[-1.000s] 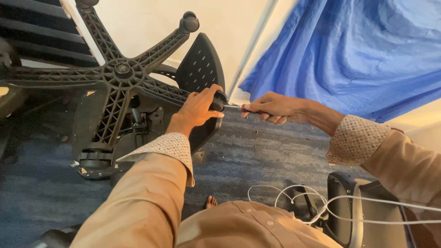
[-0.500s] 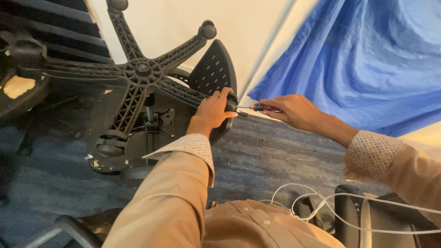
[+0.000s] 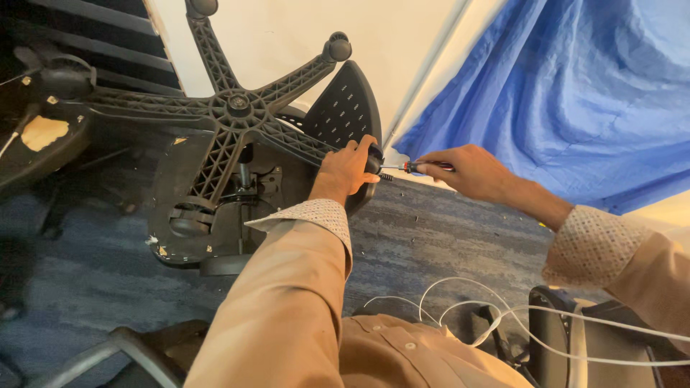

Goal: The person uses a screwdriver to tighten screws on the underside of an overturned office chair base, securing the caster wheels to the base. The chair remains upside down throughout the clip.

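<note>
1. Head view, nearest the camera: two tan long-sleeved arms with patterned white cuffs reach forward above a tan buttoned shirt front. A tangle of thin white cables [image 3: 460, 309] lies just right of the shirt, well short of the overturned black office chair [image 3: 237, 179], which serves as the landmark below.
2. Blue-grey carpet floor [image 3: 431, 237] runs under both arms and up to the chair.
3. Left hand [image 3: 348, 169]: fingers curled closed over the right-hand edge of the chair, gripping a black caster wheel [image 3: 374, 159] at the tip of one base leg, where that leg meets the perforated black plastic seat shell [image 3: 341, 111].
4. Right hand [image 3: 463, 171]: closed around the red-and-black handle of a slim screwdriver [image 3: 406, 168], just to the right of the chair. The metal shaft points left, its tip at the caster beside the left hand's fingers. Whether the tip is seated in anything cannot be told.
5. Chair: lying on the carpet with its underside toward the camera; the five-legged star base [image 3: 233, 111] points up and outward, the central column and mechanism visible beneath it.
6. Behind the chair: a cream wall [image 3: 287, 36]. Right of the chair and beyond the right hand: a hanging blue fabric sheet [image 3: 575, 93].
</note>
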